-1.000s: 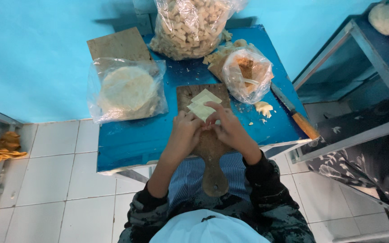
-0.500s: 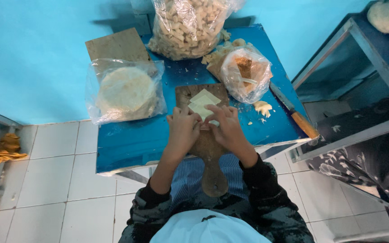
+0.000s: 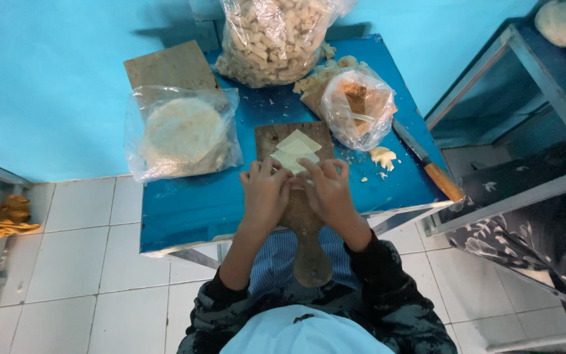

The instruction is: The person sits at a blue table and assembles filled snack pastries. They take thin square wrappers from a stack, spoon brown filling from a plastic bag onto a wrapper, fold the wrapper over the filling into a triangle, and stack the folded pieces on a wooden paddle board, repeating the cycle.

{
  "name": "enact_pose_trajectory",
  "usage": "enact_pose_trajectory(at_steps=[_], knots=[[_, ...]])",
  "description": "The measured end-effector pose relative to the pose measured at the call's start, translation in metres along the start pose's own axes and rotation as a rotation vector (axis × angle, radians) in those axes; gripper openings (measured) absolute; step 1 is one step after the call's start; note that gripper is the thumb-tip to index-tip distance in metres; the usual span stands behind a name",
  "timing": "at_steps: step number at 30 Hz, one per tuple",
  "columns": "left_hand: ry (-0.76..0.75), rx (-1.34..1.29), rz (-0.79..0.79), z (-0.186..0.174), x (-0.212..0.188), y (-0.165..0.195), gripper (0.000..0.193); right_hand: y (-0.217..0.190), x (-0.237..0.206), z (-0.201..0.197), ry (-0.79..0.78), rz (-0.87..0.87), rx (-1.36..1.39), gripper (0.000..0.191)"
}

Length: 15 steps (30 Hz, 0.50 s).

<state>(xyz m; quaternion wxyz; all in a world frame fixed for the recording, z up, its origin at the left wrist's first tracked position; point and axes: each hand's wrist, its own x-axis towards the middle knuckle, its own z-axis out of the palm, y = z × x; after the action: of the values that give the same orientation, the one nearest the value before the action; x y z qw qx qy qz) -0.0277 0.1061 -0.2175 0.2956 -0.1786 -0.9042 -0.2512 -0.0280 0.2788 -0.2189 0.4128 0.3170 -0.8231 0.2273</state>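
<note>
While white floor tiles (image 3: 67, 275) and a turquoise wall (image 3: 47, 78) frame the blue table (image 3: 191, 210), both hands meet over the wooden board (image 3: 296, 196). Left hand (image 3: 264, 195) and right hand (image 3: 327, 191) pinch something hidden between their fingertips, just below the pale wrappers (image 3: 295, 152). Since half a second ago, the hands have drawn slightly nearer the body.

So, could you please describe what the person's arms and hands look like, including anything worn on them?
Both hands are bare: the left hand and right hand show no gloves, and I can make out no rings or watch. The dark patterned sleeves are pushed up, the left nearly to the elbow, the right covering more of the forearm.
</note>
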Motion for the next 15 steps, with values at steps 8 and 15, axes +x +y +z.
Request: enact_pose_trajectory(at_steps=[8,15], knots=[[0.046,0.05,-0.014,0.005,0.002,-0.004,0.022,-0.01,0.0,-0.002,-0.103,0.047,-0.128,0.053],[0.092,-0.022,-0.088,-0.006,0.004,-0.003,0.036,0.005,0.016,0.011,-0.196,0.039,-0.204,0.061]])
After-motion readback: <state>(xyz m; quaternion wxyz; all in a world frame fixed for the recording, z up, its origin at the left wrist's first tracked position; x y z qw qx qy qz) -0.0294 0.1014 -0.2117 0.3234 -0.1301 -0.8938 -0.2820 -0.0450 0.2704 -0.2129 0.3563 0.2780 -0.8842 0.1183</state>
